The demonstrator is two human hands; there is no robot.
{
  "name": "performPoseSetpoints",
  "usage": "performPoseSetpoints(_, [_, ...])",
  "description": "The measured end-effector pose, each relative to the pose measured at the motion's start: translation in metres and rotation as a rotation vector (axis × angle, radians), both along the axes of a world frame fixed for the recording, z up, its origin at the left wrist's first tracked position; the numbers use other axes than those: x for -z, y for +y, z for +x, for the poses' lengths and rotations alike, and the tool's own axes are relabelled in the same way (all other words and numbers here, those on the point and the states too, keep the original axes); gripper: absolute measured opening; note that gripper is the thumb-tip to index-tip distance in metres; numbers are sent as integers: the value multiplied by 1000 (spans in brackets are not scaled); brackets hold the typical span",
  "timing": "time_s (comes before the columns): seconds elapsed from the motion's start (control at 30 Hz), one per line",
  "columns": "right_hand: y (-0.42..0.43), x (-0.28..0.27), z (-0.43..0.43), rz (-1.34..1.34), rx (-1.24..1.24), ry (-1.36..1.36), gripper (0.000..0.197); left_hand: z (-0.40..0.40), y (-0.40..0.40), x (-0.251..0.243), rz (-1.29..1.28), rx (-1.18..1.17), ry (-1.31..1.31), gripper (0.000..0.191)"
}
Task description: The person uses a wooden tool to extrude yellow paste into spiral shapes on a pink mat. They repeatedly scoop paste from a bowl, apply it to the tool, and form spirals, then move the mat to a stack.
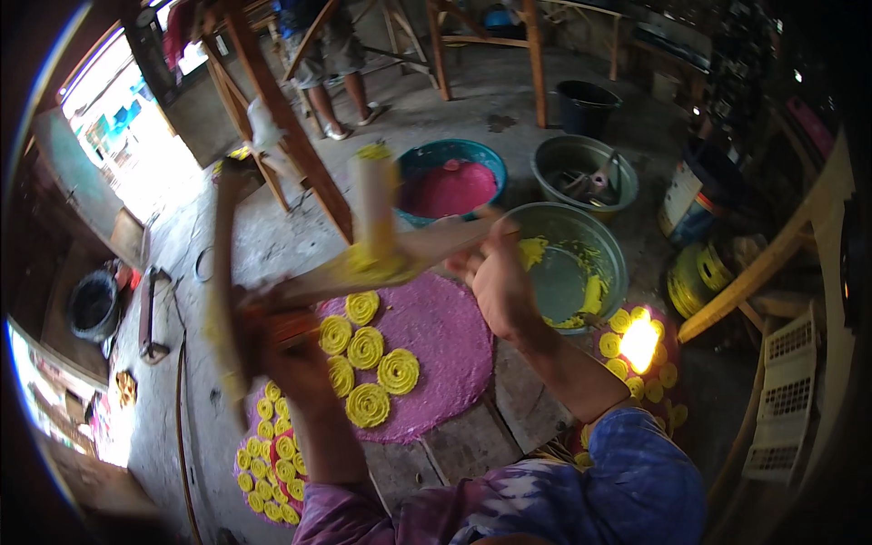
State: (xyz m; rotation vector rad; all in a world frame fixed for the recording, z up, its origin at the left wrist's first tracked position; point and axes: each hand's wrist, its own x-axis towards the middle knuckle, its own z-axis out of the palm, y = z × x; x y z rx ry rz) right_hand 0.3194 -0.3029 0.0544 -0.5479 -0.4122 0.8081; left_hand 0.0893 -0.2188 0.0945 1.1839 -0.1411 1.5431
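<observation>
Motion blurs a wooden tool (436, 248) in front of me: a board with a pale upright cylinder (376, 204), both smeared with yellow paste. My left hand (283, 357) grips its left side, by a long upright bar (228, 272) and an orange part (289, 327). My right hand (501, 286) is closed around the board's right end. Below the tool lies a round slab of rough pink material (443, 361). Several yellow spiral rosettes (368, 405) sit on its left part, while the right part shows plain pink.
Behind stand a teal basin of pink paste (453, 191), a basin smeared with yellow (565, 272) and a basin of tools (586, 174). Rosette-covered pieces lie left (269, 470) and right (654, 392). A wooden trestle leg (300, 150) rises nearby. A person (327, 68) stands beyond.
</observation>
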Motion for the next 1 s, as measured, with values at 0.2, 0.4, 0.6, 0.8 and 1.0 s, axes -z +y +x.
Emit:
performPoseSetpoints(0.2, [-45,137,161,-1551,-214,-1793,49,-90,9,-62,137,-402,129,31])
performPoseSetpoints(0.4, [-81,253,239,-2449,-920,-1696,29,-105,51,-16,87,-963,801,26])
performPoseSetpoints(0.6, [-70,198,252,-1965,-825,-2095,29,-129,64,-6,633,-878,1531,38])
performPoseSetpoints(0.8, [-35,218,296,-1611,-213,-1974,27,-8,30,-12,971,-1022,1421,35])
performPoseSetpoints(1.0, [17,268,325,-1572,52,-1774,37,-27,35,-6,873,-983,1509,22])
